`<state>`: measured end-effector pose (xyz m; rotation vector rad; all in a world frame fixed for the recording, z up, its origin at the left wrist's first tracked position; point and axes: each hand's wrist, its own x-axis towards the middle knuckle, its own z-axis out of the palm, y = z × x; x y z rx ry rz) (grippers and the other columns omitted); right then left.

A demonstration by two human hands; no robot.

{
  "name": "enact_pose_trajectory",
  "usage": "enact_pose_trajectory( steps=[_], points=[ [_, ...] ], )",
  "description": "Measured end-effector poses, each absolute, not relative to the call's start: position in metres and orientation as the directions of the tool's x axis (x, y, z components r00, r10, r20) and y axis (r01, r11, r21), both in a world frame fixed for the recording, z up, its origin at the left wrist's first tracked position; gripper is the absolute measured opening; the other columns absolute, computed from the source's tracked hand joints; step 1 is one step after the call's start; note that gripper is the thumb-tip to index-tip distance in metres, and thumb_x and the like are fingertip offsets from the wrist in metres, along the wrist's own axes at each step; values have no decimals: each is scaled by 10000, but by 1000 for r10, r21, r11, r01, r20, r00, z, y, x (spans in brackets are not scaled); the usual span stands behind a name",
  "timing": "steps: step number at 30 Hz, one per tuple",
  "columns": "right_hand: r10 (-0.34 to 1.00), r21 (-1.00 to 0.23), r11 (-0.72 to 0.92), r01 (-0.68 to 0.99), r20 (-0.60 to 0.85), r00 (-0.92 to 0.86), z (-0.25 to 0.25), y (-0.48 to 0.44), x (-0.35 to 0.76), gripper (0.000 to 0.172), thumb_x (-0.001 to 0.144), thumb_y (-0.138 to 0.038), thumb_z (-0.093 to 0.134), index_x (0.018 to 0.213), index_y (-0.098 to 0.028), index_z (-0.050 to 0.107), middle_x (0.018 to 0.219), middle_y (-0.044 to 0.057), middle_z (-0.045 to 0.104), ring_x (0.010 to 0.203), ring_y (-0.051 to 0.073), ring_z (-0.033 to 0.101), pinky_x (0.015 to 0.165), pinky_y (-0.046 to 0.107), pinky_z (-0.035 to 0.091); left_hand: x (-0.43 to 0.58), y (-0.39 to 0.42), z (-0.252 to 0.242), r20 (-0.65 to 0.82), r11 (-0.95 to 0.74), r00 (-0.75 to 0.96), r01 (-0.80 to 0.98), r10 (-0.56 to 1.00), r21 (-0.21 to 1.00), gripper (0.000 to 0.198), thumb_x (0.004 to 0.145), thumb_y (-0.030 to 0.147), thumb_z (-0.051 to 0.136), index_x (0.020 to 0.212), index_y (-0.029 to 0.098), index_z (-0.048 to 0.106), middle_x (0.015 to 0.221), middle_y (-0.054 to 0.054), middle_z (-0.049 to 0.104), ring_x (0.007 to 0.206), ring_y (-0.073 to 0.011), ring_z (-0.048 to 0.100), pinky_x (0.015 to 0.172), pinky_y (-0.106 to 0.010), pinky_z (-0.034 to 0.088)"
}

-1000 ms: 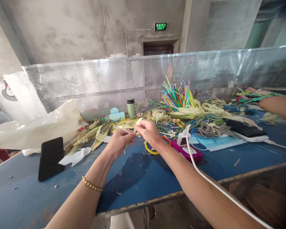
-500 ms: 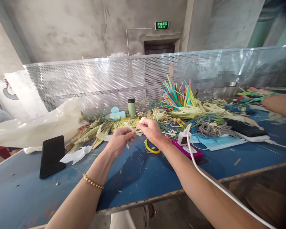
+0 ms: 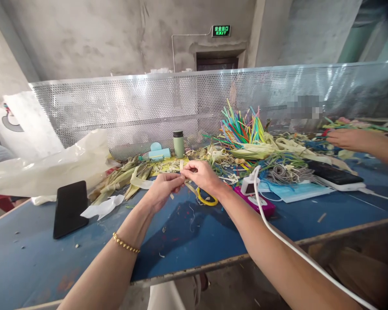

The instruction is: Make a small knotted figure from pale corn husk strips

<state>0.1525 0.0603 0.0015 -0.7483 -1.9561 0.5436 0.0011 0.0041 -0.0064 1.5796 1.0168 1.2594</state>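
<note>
Above the blue table, my left hand and my right hand meet fingertip to fingertip, both closed in a pinch. Between them is a narrow pale strip, apparently corn husk; one end stands up past the right fingertips and another part hangs below them. The exact join is hidden by my fingers. Just under my right wrist lies a yellow ring-shaped handle. Left of my hands, a wider pale husk piece rests beside a heap of dry husks.
At left lie a black phone, white paper and plastic sheeting. A green bottle stands behind. Rightward are colourful stems, a purple box, a white cable and another person's hand.
My hands have drawn closer together, and the strip now stands more upright, with part hanging below my right fingers. The other person's hand has moved left toward the materials.
</note>
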Motion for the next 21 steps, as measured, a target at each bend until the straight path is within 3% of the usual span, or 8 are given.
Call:
enact_pose_trajectory(
  steps=[7,21],
  points=[
    [690,-627,723,290,632,-353,-3,63,150,185,750,-275,614,623,-141,608,594,-5,574,568,106,472,563,227,353,3,4,-8,326,-344,135,145,936,928,354,688,443,716,551,137,600,518,24,460,500,-77,330,489,-238,227],
    [723,-634,691,348,618,-310,-3,60,149,196,732,-246,600,564,-153,557,547,-18,527,536,99,427,546,233,327,5,7,-15,283,-307,151,174,947,935,314,674,386,730,530,135,609,481,35,442,487,-77,316,498,-251,203]
  ],
)
